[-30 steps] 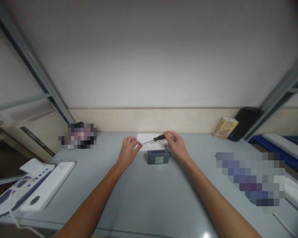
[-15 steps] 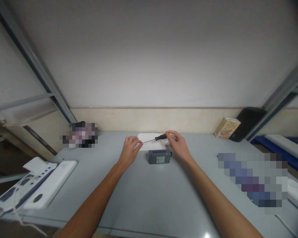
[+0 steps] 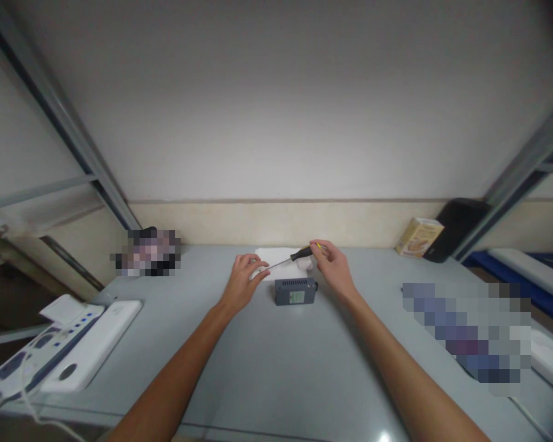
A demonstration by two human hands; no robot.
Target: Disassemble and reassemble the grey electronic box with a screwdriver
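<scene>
A screwdriver [image 3: 301, 253] with a dark handle and a thin metal shaft is held by its handle end in my right hand [image 3: 332, 267]. The shaft slants down to the left, over a white paper sheet [image 3: 281, 253]. My left hand [image 3: 244, 281] is beside the shaft's tip, thumb and forefinger apart around it. Whether a finger touches the tip is hard to tell. Small dark specks show on the paper near these fingers; their kind is unclear. Just in front of the paper stands a dark grey box-shaped device [image 3: 295, 292] with vent slots on top and a pale label.
On the left lie a white power strip [image 3: 46, 344] with cables and a flat white device [image 3: 99, 347]. A yellow box [image 3: 419, 237] and a black case [image 3: 461, 227] lean at the back right. Blurred-out items flank the grey table [image 3: 267, 368].
My left thumb and forefinger have parted at the screwdriver's tip, where they were pinched together. The screwdriver is tilted more steeply, its handle slightly higher and further right. The grey device stays put.
</scene>
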